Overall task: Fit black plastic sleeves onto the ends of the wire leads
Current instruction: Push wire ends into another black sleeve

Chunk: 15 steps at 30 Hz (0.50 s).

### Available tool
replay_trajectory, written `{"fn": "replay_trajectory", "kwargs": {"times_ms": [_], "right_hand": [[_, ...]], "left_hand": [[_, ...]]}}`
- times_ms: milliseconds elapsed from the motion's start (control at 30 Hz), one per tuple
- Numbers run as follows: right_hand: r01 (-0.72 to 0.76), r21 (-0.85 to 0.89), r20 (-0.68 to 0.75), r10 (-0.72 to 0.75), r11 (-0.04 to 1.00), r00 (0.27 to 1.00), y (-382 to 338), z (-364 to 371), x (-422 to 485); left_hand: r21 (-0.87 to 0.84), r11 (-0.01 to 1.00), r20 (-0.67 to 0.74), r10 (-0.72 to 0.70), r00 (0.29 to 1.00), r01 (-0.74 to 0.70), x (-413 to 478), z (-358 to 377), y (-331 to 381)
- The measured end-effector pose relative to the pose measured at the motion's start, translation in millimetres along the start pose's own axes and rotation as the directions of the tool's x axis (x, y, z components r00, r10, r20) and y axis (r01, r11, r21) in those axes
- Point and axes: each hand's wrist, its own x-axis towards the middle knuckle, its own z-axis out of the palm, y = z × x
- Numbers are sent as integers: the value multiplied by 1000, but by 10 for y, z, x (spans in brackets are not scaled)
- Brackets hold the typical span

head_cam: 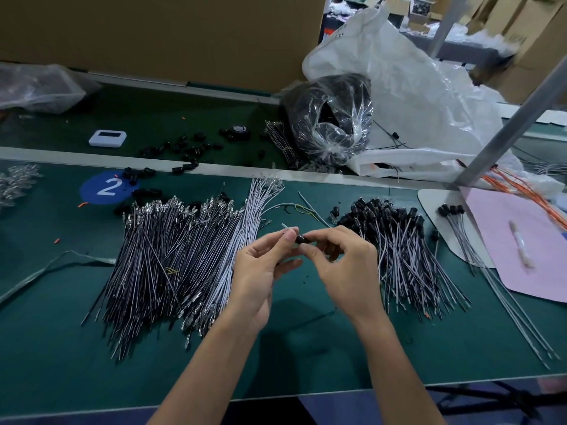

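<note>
Both hands are raised above the green counter, meeting at centre.

Left hand: grip closed, with thumb and forefinger pinching a wire lead near its end. A short pale tip of the lead shows past the thumb, pointing up and to the left, away from the person. The rest of the lead is hidden behind the hands.

Right hand: grip closed, with the fingertips pinching a black sleeve and the other fingers curled. The sleeve sits in the gap between the two hands, clear of the counter. Its long axis runs roughly left to right, the left end tilted slightly up and in line with the lead tip. How far the lead sits inside it cannot be told.

On the counter:
- A broad pile of bare leads lies left of the hands, long axes running near to far.
- A pile of sleeved leads lies right of the hands, black ends at the far side.
- Loose sleeves are scattered at the far left, near a blue disc marked 2.
- A clear bag of black parts rests against a white sack at the back.
- A pink sheet lies at the far right
</note>
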Motion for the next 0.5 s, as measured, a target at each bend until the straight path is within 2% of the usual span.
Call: {"fn": "replay_trajectory", "kwargs": {"times_ms": [133,333,433,500], "right_hand": [[10,8,25,-10,1000,1000,19,-4,-27],[-55,31,0,55,998,998,233,-160,-102],[-156,183,19,155,971,988,296,-220,-139],[-263,395,42,269,880,962,287,-204,-141]], "left_hand": [[-9,1000,-34,-4,999,3,-6,2,20],[-183,974,-262,86,961,-137,75,-195,288],[-153,974,-282,116,952,-164,77,-245,344],[-160,978,-281,85,956,-134,56,-260,312]]}}
